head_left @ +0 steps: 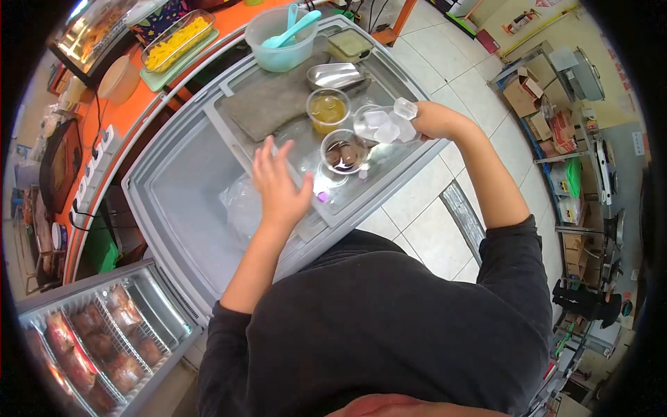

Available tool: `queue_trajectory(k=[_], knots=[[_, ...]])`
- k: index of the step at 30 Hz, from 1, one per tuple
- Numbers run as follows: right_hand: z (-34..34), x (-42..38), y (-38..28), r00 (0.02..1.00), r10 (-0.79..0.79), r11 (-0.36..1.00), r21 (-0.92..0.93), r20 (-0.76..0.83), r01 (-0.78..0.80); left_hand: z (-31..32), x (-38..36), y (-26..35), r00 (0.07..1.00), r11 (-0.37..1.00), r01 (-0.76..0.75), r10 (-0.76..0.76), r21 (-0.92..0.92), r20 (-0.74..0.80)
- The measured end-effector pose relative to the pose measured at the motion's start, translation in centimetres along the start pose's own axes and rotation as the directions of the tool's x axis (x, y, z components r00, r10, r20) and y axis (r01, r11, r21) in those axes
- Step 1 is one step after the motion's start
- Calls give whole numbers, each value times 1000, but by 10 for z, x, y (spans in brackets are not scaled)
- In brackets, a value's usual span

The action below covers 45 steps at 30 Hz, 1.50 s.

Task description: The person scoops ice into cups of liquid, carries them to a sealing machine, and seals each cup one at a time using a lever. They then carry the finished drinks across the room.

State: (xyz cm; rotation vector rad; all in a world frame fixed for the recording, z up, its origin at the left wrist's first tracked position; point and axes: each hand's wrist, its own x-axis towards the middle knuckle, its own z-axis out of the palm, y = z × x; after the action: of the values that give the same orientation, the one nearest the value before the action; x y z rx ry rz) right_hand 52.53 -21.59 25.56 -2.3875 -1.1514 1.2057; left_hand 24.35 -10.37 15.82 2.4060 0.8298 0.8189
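My right hand (438, 121) is closed at the right side of a clear plastic cup with ice (375, 125), seeming to grip it; its fingertips are hidden. A clear chunk of ice (405, 108) shows by the knuckles. With fingers spread, my left hand (281, 184) hovers over the freezer lid, holding nothing. Between the hands stand a cup of dark liquid (344, 152) and, behind it, a cup of yellowish liquid (327, 111). Farther back lies a metal scoop (335, 75). A small purple piece (322, 197) lies near my left thumb.
The grey chest freezer (174, 167) is open on the left. A grey cloth (267, 104), a tub with a turquoise spoon (279, 57) and a lidded container (349, 45) sit at the back. Packed food fills a lower freezer (104, 340). An orange counter (139, 101) carries dishes and a power strip.
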Motion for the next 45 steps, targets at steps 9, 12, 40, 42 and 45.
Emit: queue_trajectory(k=[9, 12, 40, 42, 45], knots=[[4, 8, -11, 901, -261, 609, -784, -347, -125, 49, 30, 66, 953, 977, -185, 151, 109, 263], [-14, -1, 10, 814, -362, 730, -681, -454, -56, 45, 27, 60, 961, 984, -139, 106, 114, 256], [60, 26, 22, 848, -67, 962, -261, -526, -86, -76, -92, -59, 888, 883, 459, -451, 104, -89], [47, 14, 19, 810, -80, 996, -81, -580, 40, -89, -102, -69, 874, 870, 482, -467, 108, -134], [38, -18, -29, 817, -142, 942, 177, -559, 284, -122, -131, -101, 836, 821, 542, -506, 180, -212]])
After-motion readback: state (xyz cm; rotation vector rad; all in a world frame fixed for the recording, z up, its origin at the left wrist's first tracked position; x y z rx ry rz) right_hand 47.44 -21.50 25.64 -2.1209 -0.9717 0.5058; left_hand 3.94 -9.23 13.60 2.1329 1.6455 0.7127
